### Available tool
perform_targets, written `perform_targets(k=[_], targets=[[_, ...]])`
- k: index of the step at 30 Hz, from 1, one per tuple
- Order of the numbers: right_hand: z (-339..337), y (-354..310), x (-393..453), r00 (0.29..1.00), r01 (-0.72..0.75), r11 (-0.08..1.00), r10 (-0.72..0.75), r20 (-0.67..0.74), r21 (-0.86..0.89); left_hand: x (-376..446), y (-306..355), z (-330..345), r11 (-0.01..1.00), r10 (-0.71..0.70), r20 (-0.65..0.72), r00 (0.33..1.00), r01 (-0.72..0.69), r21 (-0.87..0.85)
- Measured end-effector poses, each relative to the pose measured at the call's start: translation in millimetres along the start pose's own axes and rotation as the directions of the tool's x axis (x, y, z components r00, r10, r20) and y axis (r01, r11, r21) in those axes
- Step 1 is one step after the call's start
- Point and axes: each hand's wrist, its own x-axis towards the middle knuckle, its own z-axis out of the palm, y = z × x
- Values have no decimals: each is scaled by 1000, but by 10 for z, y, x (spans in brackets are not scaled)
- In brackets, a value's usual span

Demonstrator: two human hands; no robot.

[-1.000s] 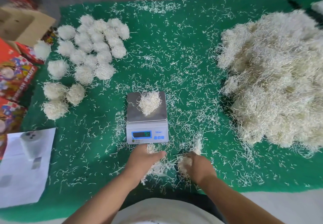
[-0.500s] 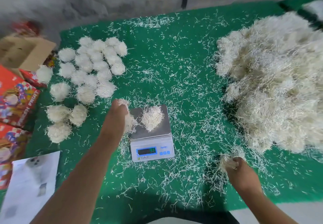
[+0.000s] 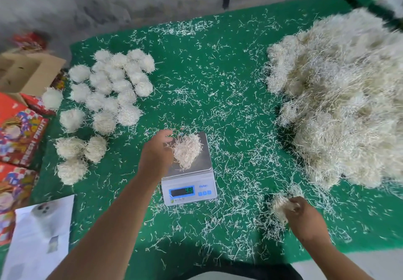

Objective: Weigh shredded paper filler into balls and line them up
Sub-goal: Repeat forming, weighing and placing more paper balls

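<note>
A small digital scale (image 3: 197, 183) stands in the middle of the green mat, its display lit. On its steel pan lies a heap of shredded paper (image 3: 187, 150). My left hand (image 3: 156, 154) reaches over the pan's left edge, fingers curled against that heap. My right hand (image 3: 302, 216) rests low on the mat to the right and grips a small tuft of shreds (image 3: 280, 205). Several finished paper balls (image 3: 113, 87) lie in rows at the left. A big pile of loose shredded paper (image 3: 340, 96) fills the right side.
Loose shreds litter the green mat (image 3: 218, 61). Red printed fruit boxes (image 3: 19, 135) and an open cardboard box (image 3: 26, 72) stand off the mat's left edge. A white sheet of paper (image 3: 39, 236) lies at the front left. A grey wall runs behind.
My left hand rose from the mat's front edge to the scale and brought shreds onto the pan's heap. My right hand moved right, toward the big pile, still holding a tuft.
</note>
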Motion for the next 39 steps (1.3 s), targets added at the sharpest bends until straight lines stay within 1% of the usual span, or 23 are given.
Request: perform_targets(k=[2, 5, 7, 8, 9, 10, 11, 12, 14, 15, 17, 19, 22, 24, 27, 30, 35, 37, 39], targets=[[-29, -76, -16, 999, 48, 999, -48, -11, 19, -33, -128, -142, 996, -89, -53, 995, 89, -7], [-77, -298, -90, 986, 164, 984, -162, -26, 67, -165, -359, -304, 973, -228, -113, 967, 223, -54], [-115, -486, -173, 971, 240, 968, -238, -32, 76, -344, -451, -340, 963, -269, -150, 951, 261, -71], [-130, -576, -221, 958, 288, 956, -286, -35, 61, -455, -466, -315, 962, -273, -146, 951, 267, -61], [-139, -664, -274, 940, 340, 940, -338, -41, 40, -575, -460, -255, 967, -254, -116, 960, 252, -32], [-143, -745, -326, 921, 389, 921, -388, -43, 25, -701, -442, -169, 976, -218, -53, 975, 218, 0], [-145, -820, -373, 902, 432, 902, -431, -37, 23, -826, -415, -55, 984, -179, 40, 983, 179, 9], [-144, -886, -419, 881, 472, 881, -472, -16, 22, -959, -369, 70, 989, -142, 155, 978, 145, -8], [-119, -998, -491, 829, 558, 830, -556, 60, -2, -1201, -240, 321, 997, -60, 361, 931, 77, -32], [-91, -1039, -525, 804, 589, 808, -584, 111, -17, -1288, -180, 446, 1000, -18, 424, 905, 27, -15], [-18, -1101, -616, 772, 618, 786, -602, 206, -21, -1392, -113, 686, 993, 47, 488, 872, -93, 72], [60, -1127, -707, 742, 642, 766, -622, 249, -1, -1437, -89, 851, 969, 62, 524, 849, -177, 172], [153, -1106, -807, 705, 672, 740, -651, 282, 30, -1483, -147, 954, 932, 86, 511, 855, -250, 262], [173, -1070, -833, 707, 663, 747, -644, 291, 44, -1515, -222, 962, 930, 100, 474, 875, -251, 269], [170, -983, -833, 744, 620, 783, -607, 278, 50, -1536, -323, 926, 952, 84, 438, 895, -202, 231], [139, -924, -826, 772, 590, 807, -577, 267, 37, -1530, -396, 886, 959, 58, 433, 899, -171, 225], [139, -940, -854, 780, 576, 817, -548, 301, -5, -1545, -413, 864, 960, 82, 418, 905, -184, 210], [122, -933, -803, 812, 555, 830, -528, 250, -49, -1534, -420, 842, 970, 80, 412, 908, -167, 178], [-9, -897, -675, 888, 457, 885, -447, 110, -91, -1482, -455, 785, 977, 57, 390, 919, -131, 167]])
